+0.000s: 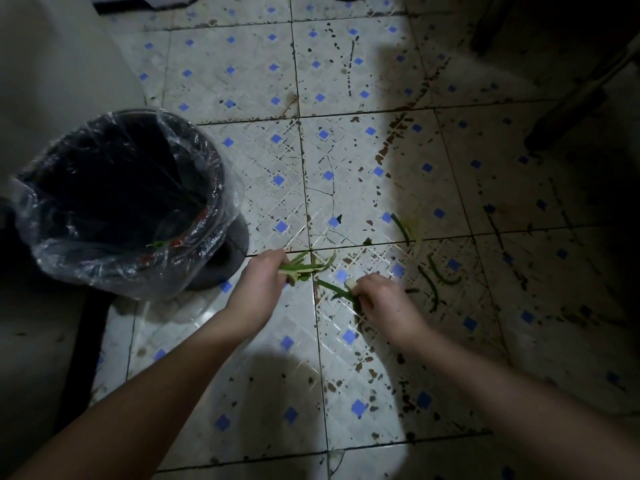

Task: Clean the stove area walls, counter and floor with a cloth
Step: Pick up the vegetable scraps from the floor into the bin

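I look down at a white tiled floor [263, 174] with small blue diamonds and many dark stains. My left hand [260, 282] grips a bunch of green vegetable peels [306, 266] just above the tiles. My right hand [381, 301] pinches more green peels [337, 289] lying on the floor. Several loose peels [431, 285] lie to the right of my right hand. No cloth is in view.
A dark waste bin [211, 168] lined with a clear plastic bag stands at the left, close to my left hand. A pale wall or cabinet [59, 64] rises at the far left. Dark furniture legs [568, 109] stand at the upper right in shadow.
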The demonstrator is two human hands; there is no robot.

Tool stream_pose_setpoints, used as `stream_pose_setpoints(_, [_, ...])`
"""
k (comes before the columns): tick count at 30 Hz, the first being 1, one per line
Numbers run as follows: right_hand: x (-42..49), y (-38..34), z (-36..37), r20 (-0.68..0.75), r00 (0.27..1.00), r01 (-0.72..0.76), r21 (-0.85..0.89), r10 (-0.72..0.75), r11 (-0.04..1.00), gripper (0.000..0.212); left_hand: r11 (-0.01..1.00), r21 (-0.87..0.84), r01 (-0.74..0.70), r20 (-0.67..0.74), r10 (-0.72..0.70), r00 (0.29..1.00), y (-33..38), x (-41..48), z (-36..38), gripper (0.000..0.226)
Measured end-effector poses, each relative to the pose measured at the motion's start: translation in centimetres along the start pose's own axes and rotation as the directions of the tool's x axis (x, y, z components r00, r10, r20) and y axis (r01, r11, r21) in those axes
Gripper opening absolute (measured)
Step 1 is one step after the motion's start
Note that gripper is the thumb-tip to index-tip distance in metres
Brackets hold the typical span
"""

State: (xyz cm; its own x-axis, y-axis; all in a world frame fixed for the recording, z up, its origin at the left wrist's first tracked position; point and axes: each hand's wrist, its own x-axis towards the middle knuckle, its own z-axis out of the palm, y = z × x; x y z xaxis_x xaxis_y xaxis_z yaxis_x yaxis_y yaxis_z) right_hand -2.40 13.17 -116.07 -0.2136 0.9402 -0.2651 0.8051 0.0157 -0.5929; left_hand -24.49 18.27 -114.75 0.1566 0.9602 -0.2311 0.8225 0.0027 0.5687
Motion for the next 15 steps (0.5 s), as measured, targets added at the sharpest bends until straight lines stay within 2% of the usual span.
stream_pose_setpoints(8, [-0.4, -0.8, 0.5, 0.083, 0.997, -0.005, -0.068, 0.01, 0.998, 0.014, 0.999, -0.002, -0.034, 0.006, 0.034, 0.999, 1.0, -1.6, -1.6, 0.016])
stream_pose_setpoints(12, [-0.7, -1.6, 0.7, 0.126, 0.992, 0.002, -0.113, 0.012, 0.994, 0.021, 0.999, 0.008, -0.049, 0.01, 0.048, 0.999, 1.6, -2.3, -2.6, 0.012])
stream_pose_setpoints(15, [-0.7, -2.0, 0.1, 0.107, 0.994, -0.001, -0.119, 0.014, 0.993, 0.021, 0.998, 0.021, -0.058, 0.004, 0.058, 0.998, 2.0, -2.7, -3.4, 0.015])
